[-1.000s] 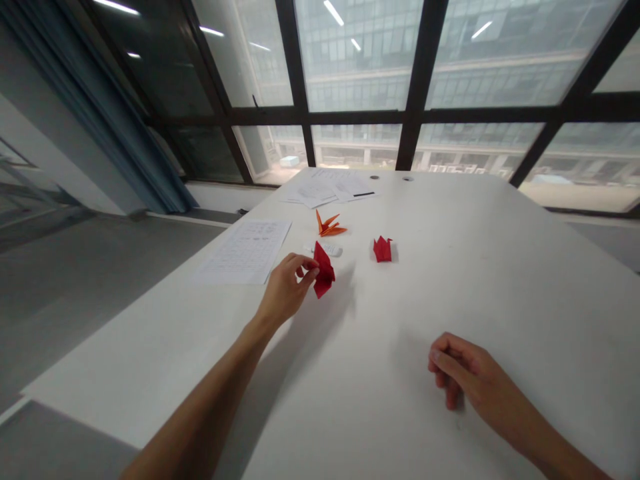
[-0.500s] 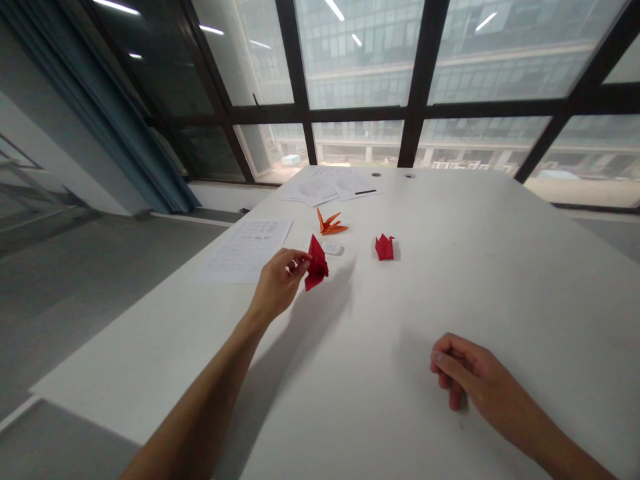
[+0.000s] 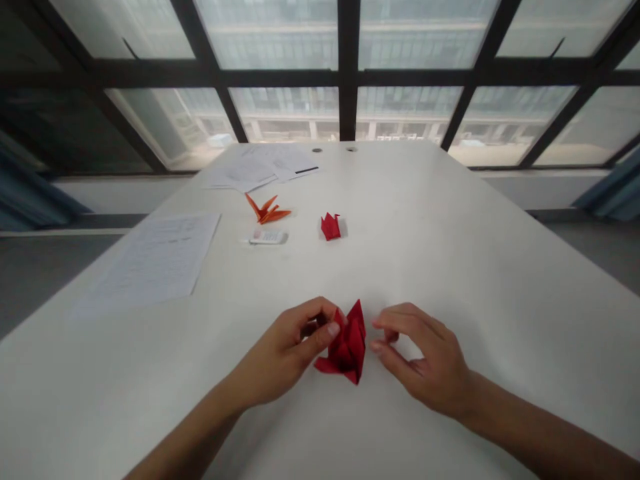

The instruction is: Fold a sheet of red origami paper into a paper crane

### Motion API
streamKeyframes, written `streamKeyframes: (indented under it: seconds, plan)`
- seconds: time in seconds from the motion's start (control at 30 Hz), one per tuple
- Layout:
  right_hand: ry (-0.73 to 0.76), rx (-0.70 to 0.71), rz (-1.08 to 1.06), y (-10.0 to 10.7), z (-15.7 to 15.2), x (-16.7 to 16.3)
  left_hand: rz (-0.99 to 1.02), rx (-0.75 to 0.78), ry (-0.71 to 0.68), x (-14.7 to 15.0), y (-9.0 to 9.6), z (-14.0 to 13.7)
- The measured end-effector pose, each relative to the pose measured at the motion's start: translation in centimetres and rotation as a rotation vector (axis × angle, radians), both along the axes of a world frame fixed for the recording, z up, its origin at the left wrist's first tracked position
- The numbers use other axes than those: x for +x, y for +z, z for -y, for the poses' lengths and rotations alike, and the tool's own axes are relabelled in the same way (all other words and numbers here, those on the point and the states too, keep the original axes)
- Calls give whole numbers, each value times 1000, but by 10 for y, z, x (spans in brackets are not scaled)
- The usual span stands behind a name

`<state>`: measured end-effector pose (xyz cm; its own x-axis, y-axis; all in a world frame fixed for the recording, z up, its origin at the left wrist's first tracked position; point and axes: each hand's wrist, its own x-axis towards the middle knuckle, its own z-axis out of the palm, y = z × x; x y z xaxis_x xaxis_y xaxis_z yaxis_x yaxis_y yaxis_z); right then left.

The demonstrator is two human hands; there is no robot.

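Observation:
Between thumb and fingers, my left hand (image 3: pixel 295 350) pinches a red origami crane (image 3: pixel 354 343) at its left side, over the near part of the white table (image 3: pixel 425 247). The crane is tilted, with one point up and another sticking out to the lower left. Just right of it is my right hand (image 3: pixel 425 357), thumb and forefinger curved and apart, with nothing between them and a small gap to the paper. Farther off, a smaller red origami crane (image 3: pixel 331 227) stands on the table.
An orange origami crane (image 3: pixel 267 210) lies at the left, behind a small white labelled object (image 3: pixel 269 237). A printed sheet (image 3: pixel 160 257) covers part of the left side. More papers (image 3: pixel 250 167) lie at the far left, with a thin black strip (image 3: pixel 307 170). Windows (image 3: pixel 285 107) stand beyond.
My left hand has brought the red crane nearer, toward the table's front middle. My right hand has come in beside it, thumb and forefinger now apart. The view has turned right.

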<state>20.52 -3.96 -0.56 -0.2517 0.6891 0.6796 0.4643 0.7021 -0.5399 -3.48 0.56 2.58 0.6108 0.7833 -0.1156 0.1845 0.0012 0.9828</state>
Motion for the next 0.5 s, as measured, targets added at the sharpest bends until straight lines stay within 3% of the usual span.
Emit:
streamKeyframes:
  seconds: [0.23, 0.5]
  plan:
    - [32, -27, 136, 4, -1, 4, 31, -100, -69, 6, -5, 4]
    - [55, -30, 201, 10, 0, 6, -1, -83, -50, 8, -7, 5]
